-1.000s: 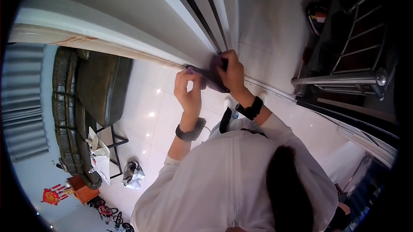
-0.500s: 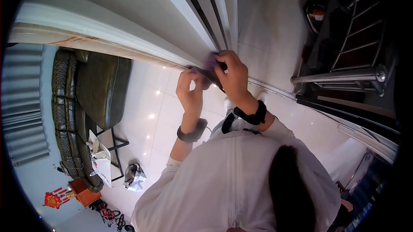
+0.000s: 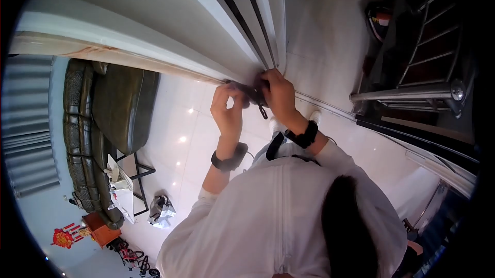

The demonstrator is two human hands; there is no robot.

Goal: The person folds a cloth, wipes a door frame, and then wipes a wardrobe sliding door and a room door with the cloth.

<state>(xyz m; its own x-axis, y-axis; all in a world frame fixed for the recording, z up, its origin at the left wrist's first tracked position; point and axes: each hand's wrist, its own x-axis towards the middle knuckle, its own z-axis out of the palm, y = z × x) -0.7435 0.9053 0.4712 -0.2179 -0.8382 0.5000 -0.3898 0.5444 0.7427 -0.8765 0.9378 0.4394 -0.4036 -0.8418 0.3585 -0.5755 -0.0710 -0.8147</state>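
Note:
Between my two hands is a dark purplish item (image 3: 251,92) that looks soft, like a bunched cloth; its exact kind is unclear. A narrow black looped tab (image 3: 263,112) hangs below it. My left hand (image 3: 227,102) pinches the item's left end, with thumb and forefinger forming a ring. On the other side, my right hand (image 3: 280,95) is closed around the right end, its fingertips partly hidden. Both hands are close to the white door frame (image 3: 221,66). Each wrist wears a black band.
Left of me are a dark leather sofa (image 3: 124,108), a black-legged table (image 3: 142,175) and a silvery bag (image 3: 162,212) on the tiled floor. At right are a metal stair railing (image 3: 407,94) and a dark shoe (image 3: 379,20).
My right hand has shifted slightly down, and the purplish item beneath its fingers has lowered. The black looped tab now hangs in plain sight. My left hand has barely moved.

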